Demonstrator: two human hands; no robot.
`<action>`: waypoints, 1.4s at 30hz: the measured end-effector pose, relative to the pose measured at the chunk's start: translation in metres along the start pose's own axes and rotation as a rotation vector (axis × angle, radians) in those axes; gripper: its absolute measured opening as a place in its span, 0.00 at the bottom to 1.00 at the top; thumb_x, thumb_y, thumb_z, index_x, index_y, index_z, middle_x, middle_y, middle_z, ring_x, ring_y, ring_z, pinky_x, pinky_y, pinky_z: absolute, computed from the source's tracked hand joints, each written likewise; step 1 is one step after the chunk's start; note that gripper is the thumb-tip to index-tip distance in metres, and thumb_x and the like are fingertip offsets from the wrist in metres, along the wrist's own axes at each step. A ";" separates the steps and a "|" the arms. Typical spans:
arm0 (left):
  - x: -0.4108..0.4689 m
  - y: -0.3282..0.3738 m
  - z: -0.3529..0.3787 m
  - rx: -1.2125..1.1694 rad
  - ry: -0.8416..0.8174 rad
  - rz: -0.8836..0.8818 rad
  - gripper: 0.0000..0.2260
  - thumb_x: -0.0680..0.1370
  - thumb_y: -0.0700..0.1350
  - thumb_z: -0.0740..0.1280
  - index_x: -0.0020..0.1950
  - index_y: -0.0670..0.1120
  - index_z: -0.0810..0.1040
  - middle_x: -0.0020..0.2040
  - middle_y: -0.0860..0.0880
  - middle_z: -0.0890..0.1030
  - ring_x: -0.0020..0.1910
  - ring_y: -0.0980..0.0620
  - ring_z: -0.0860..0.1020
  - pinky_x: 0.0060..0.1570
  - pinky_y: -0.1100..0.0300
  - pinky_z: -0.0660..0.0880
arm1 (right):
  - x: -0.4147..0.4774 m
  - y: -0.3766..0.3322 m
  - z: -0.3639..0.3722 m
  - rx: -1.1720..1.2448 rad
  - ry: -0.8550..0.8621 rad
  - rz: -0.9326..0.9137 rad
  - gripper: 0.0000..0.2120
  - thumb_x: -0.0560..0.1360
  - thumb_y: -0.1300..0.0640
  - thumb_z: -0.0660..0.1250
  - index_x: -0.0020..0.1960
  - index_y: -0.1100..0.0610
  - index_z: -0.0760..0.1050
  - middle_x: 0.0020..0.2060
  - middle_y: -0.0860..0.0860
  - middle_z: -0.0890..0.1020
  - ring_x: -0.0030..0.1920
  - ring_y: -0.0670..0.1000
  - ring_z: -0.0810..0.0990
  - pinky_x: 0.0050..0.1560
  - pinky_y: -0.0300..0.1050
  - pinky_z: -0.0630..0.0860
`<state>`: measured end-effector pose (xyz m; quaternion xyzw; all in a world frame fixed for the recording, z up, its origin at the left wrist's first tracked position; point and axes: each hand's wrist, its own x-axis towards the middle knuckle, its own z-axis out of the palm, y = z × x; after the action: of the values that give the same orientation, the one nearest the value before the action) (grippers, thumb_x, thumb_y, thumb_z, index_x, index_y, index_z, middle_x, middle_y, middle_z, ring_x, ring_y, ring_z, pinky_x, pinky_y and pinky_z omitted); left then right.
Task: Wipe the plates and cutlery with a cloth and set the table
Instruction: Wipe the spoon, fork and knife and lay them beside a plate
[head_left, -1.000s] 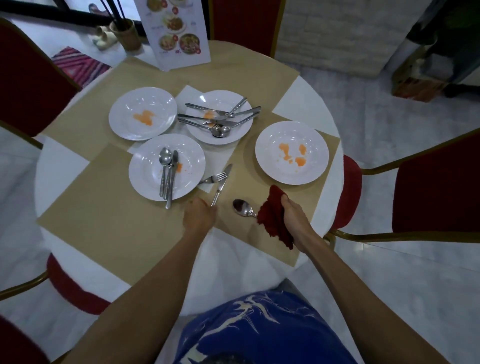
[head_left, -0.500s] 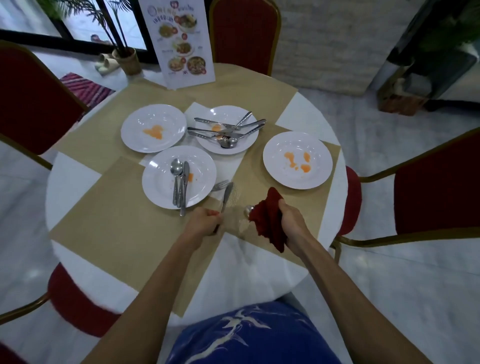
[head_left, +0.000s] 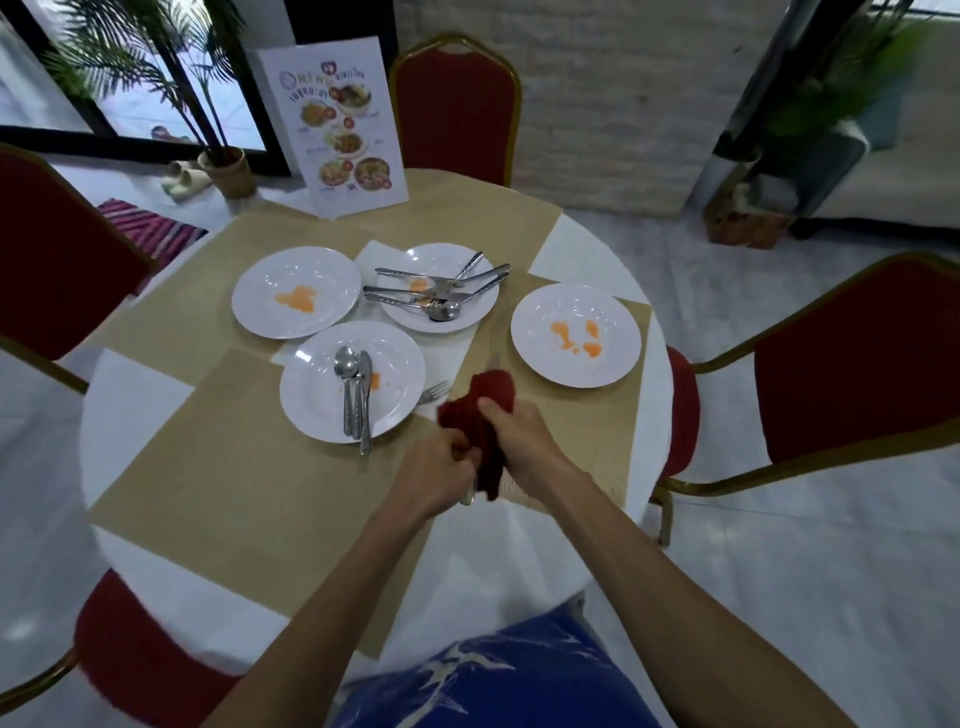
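Four white plates with orange smears stand on the round table (head_left: 130, 395): one far left (head_left: 270, 317), one in the middle (head_left: 410, 260) bearing several pieces of cutlery (head_left: 436, 296), a near one (head_left: 317, 405) with a spoon and a knife (head_left: 356, 395) on it, and one at the right (head_left: 613, 317). My left hand (head_left: 441, 467) grips a knife handle whose end (head_left: 467, 497) sticks out below the fist. My right hand (head_left: 519, 436) holds the dark red cloth (head_left: 485, 410) wrapped round the blade. A fork (head_left: 436, 392) lies just left of the cloth.
Beige placemats (head_left: 234, 493) cover the table. A menu stand (head_left: 337, 124) is at the far edge. Red chairs ring the table: far (head_left: 457, 109), left (head_left: 57, 260), right (head_left: 857, 364) and near left (head_left: 135, 654). Potted plants (head_left: 223, 171) stand by the window.
My left hand lifted the knife off the mat. My right hand brought the cloth from beside the spoon onto the knife blade, and both hands now meet above the mat.
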<state>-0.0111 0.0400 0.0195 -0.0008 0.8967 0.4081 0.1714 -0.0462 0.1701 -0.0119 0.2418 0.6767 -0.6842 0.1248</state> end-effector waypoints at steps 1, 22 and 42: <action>0.001 0.003 -0.002 0.025 -0.001 0.021 0.10 0.78 0.41 0.66 0.36 0.43 0.77 0.28 0.50 0.78 0.26 0.58 0.76 0.28 0.68 0.69 | -0.001 0.003 0.003 -0.050 -0.015 -0.019 0.07 0.79 0.57 0.68 0.51 0.60 0.81 0.49 0.63 0.86 0.51 0.62 0.86 0.55 0.61 0.82; 0.025 0.014 -0.025 -0.154 -0.013 -0.037 0.13 0.82 0.53 0.64 0.47 0.48 0.85 0.40 0.52 0.86 0.40 0.54 0.82 0.50 0.55 0.79 | -0.040 -0.015 -0.054 -0.036 -0.072 -0.014 0.10 0.85 0.57 0.61 0.57 0.61 0.78 0.40 0.53 0.87 0.39 0.53 0.87 0.36 0.48 0.82; 0.071 0.029 -0.019 -1.119 0.060 -0.049 0.08 0.82 0.39 0.64 0.44 0.42 0.80 0.37 0.49 0.82 0.39 0.54 0.81 0.51 0.56 0.76 | -0.047 -0.016 -0.089 0.483 -0.767 0.399 0.15 0.81 0.51 0.62 0.59 0.62 0.74 0.38 0.51 0.77 0.32 0.46 0.74 0.32 0.38 0.72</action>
<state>-0.0874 0.0557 0.0304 -0.1239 0.5475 0.8175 0.1287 0.0001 0.2515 0.0288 0.1193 0.3445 -0.8241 0.4337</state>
